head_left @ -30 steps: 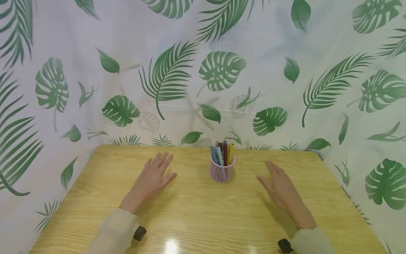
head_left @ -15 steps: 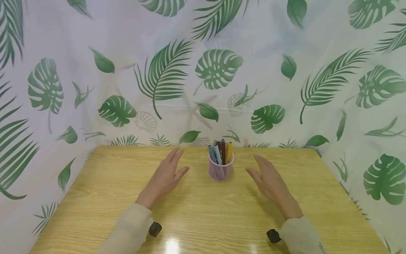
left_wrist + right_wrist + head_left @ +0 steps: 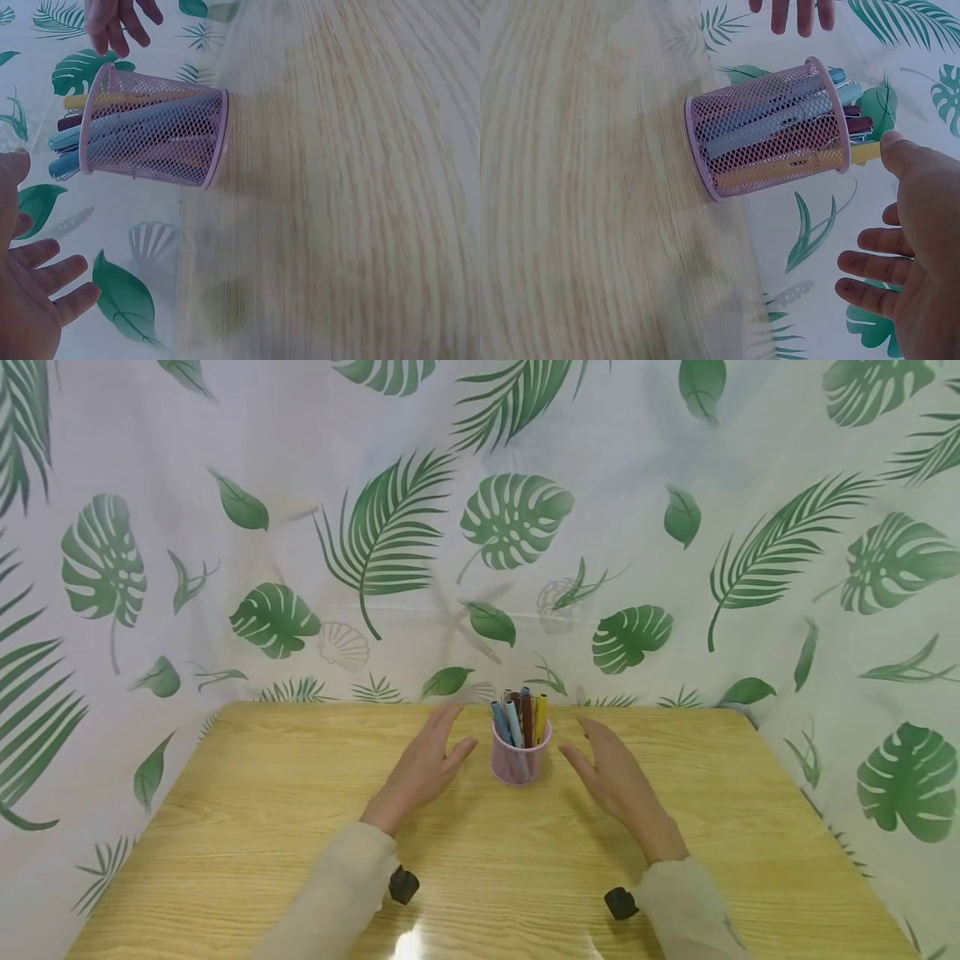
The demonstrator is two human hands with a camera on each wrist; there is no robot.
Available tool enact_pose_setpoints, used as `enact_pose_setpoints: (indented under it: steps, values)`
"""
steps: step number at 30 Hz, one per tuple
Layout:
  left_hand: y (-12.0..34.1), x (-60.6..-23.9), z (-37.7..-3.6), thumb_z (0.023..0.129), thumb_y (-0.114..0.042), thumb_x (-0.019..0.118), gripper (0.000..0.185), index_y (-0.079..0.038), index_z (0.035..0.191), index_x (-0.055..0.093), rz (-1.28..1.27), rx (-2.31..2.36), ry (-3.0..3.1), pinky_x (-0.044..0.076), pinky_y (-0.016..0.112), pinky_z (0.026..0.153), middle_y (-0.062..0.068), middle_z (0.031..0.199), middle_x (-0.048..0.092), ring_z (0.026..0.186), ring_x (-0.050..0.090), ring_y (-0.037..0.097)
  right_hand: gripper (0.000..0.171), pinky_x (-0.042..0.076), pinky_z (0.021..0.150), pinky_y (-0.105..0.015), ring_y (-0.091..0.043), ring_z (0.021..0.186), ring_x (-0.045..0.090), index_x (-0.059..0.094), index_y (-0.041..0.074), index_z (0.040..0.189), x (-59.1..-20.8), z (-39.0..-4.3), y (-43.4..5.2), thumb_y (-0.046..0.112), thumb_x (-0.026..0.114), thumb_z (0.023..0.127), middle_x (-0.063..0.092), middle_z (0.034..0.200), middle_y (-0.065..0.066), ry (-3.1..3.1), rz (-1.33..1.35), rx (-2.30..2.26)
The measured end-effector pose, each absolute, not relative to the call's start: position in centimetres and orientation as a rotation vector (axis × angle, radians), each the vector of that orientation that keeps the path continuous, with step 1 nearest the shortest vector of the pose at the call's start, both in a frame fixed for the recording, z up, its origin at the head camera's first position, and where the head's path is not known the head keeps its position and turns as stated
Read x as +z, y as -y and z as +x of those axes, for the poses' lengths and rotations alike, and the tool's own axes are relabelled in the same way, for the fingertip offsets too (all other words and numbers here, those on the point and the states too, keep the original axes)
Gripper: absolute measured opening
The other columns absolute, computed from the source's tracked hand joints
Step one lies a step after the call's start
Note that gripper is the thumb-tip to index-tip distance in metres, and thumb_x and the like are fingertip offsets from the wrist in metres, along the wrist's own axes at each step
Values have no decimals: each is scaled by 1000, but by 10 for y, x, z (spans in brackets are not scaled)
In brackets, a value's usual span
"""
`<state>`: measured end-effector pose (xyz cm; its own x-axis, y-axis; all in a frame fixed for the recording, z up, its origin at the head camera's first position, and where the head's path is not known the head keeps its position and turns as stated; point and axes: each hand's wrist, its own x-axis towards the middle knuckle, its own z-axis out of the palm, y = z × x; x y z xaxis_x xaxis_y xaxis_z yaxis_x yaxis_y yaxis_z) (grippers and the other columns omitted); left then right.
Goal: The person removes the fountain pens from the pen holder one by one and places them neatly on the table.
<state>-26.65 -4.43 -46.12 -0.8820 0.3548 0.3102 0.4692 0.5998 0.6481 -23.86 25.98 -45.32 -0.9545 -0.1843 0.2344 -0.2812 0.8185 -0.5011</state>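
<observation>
A pink mesh pen holder (image 3: 517, 764) stands upright near the back of the table. Several capped pens and markers lean in it, among them a yellow marker (image 3: 541, 720), a dark red one (image 3: 527, 714) and a light blue one (image 3: 514, 724). To its left is my left hand (image 3: 422, 767), fingers extended and thumb apart, not touching it. My right hand (image 3: 617, 774) is on the other side in a similar pose, also apart from the holder. In the right wrist view the right thumb overlaps the yellow marker's end; the head view shows a gap.
The wooden table (image 3: 480, 877) ends at the back against a white cloth (image 3: 420, 410) printed with green leaves, which also rises along both sides. Each wrist wears a small black device, one on the left (image 3: 404, 885) and one on the right (image 3: 621, 903).
Both hands have moved inward toward the pen holder, the left going right and the right going left. The holder stays in place; the head view has shifted slightly.
</observation>
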Motion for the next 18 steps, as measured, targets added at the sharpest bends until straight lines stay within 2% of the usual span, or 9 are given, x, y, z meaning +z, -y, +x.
enact_pose_setpoints:
  steps: [6, 12, 18]
  values:
    - [30, -464, -272, 110, -33, 53, 62, -1, 160, 32, -678, -1231, 2675, 31, 49, 124, 18, 163, 36, 150, 34, 34, 66, 41, 113, -62, -46, 133, 52, 37, -9, 153, -455, -245, -251, 38, 51, 110, 43, 154, -30, 2786, 380, 862]
    - [19, -468, -277, 110, -31, 51, 61, 2, 158, 33, -668, -1372, 2613, 40, 53, 117, 23, 159, 40, 138, 48, 40, 65, 45, 109, -62, -46, 131, 53, 38, -9, 153, -456, -251, -242, 37, 53, 110, 44, 153, -30, 2770, 384, 949]
    - [8, -477, -281, 110, -27, 51, 59, 6, 156, 35, -623, -1581, 2534, 48, 56, 109, 27, 153, 45, 132, 53, 45, 65, 51, 102, -60, -45, 128, 55, 38, -9, 153, -463, -256, -234, 37, 53, 110, 48, 150, -29, 2766, 390, 1013]
